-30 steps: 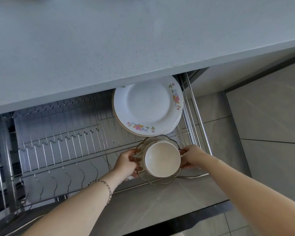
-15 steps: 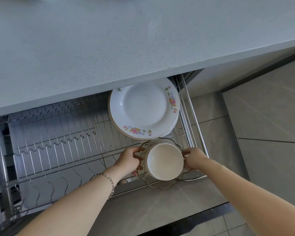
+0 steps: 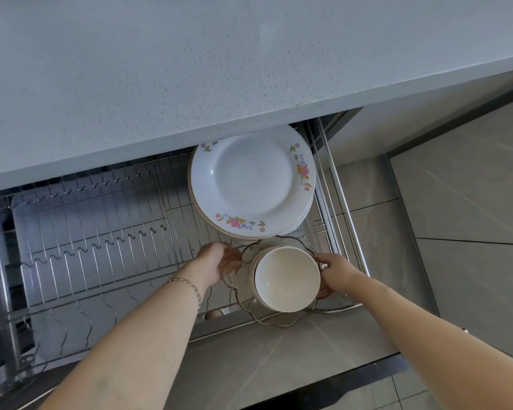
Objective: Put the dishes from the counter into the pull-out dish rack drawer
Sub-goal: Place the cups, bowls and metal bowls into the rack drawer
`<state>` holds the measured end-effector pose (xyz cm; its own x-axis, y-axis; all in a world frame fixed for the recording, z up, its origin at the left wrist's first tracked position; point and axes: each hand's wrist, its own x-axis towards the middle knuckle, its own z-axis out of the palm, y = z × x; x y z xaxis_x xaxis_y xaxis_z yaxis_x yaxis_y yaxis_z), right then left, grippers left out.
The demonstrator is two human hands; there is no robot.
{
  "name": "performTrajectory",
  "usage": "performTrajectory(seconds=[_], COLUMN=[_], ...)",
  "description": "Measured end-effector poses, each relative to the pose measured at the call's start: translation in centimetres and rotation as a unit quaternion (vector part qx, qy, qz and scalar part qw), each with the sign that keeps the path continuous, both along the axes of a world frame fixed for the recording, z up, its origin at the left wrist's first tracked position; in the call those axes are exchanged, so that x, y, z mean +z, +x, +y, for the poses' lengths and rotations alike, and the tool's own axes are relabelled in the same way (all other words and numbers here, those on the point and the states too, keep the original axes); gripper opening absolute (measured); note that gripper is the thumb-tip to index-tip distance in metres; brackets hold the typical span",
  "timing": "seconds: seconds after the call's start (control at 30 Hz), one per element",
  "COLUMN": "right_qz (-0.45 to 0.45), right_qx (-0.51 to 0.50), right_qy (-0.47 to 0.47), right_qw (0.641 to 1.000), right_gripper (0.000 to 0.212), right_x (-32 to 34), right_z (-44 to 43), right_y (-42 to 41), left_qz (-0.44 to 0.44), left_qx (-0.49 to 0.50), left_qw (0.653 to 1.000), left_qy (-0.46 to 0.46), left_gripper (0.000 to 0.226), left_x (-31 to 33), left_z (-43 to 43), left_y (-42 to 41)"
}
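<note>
Our two hands have brought a nested pair down into the near right corner of the pull-out steel wire dish rack drawer [image 3: 101,232]: a cream round ceramic bowl [image 3: 288,279] sitting inside a clear scalloped glass dish [image 3: 279,319]. The pair sits just in front of the stack of white floral-rimmed plates [image 3: 252,184], and the glass rim overlaps the rack's front rail in view. We cannot tell whether the glass already rests on the wires.

Our left hand [image 3: 216,261] cups the dish's left wall, its fingers curled around the glass and showing faintly through it. Our right hand [image 3: 335,270] holds the right rim, thumb on top and fingers tucked beneath. We judge this batch is nearly placed, with only the release left.

Compared with a second ago, the pair has barely shifted against the plates and the rail. Our left hand has slid from the near-left rim toward the far-left side. The right hand keeps its grip. The grey speckled counter [image 3: 190,69] shows no dishes in view.
</note>
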<state>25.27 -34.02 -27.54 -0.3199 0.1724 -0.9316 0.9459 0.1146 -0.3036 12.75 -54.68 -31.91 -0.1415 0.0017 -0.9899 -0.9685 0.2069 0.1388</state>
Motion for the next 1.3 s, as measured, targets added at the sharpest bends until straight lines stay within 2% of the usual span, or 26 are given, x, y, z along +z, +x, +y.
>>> performTrajectory(seconds=[0.17, 0.3, 0.5, 0.63, 0.87, 0.97, 1.03, 1.1, 1.17, 1.27, 1.3], right_qz=[0.020, 0.021, 0.020, 0.006, -0.003, -0.009, 0.000, -0.002, -0.004, -0.011, -0.012], right_qx=[-0.004, -0.002, -0.003, -0.012, -0.006, 0.026, 0.062, 0.095, 0.119, 0.149, 0.153], right_qy=[-0.002, -0.017, -0.009, -0.008, -0.004, 0.001, 0.007, 0.015, 0.019, 0.035, 0.037], right_qw=[1.000, 1.000, 1.000, 1.000, 1.000, 1.000, 0.998, 0.995, 0.993, 0.988, 0.987], right_gripper=[0.042, 0.043, 0.046, 0.049, 0.050, 0.052, 0.050, 0.047, 0.045, 0.047, 0.046], right_x=[-0.5, -0.8, -1.4, -1.6, -1.6, -1.3, -1.0, -0.7, -0.5, -0.1, 0.0], right_z=[0.1, 0.1, 0.2, 0.3, 0.5, 1.0, 1.2, 1.3, 1.4, 1.4, 1.4], right_y=[0.3, 0.4, 0.6, 0.7, -0.1, -1.3, -2.3, -3.0, -3.3, -3.4, -3.4], left_qz=[0.050, 0.083, 0.106, 0.131, 0.160, 0.149, 0.119, 0.124, 0.168, 0.213, 0.219], left_qx=[0.009, 0.088, 0.157, 0.119, 0.108, 0.033, -0.089, -0.187, -0.227, -0.264, -0.281], left_qw=[0.998, 0.992, 0.980, 0.980, 0.978, 0.986, 0.988, 0.975, 0.959, 0.938, 0.931], left_qy=[-0.024, -0.037, -0.055, -0.085, -0.079, -0.067, -0.041, 0.007, 0.035, 0.073, 0.082], left_gripper=[0.031, 0.031, 0.029, 0.038, 0.030, 0.017, 0.021, 0.028, 0.030, 0.016, 0.018], left_x=[-0.9, -1.2, -1.5, -2.3, -2.0, -0.5, 0.8, 1.8, 2.2, 2.1, 2.0], left_z=[1.4, 1.5, 2.3, 1.7, 1.2, 0.9, 0.9, 1.0, 1.1, 1.1, 1.1], left_y=[0.2, -0.5, -0.3, -0.8, -1.2, -0.6, 0.4, 1.7, 2.7, 3.3, 3.4])
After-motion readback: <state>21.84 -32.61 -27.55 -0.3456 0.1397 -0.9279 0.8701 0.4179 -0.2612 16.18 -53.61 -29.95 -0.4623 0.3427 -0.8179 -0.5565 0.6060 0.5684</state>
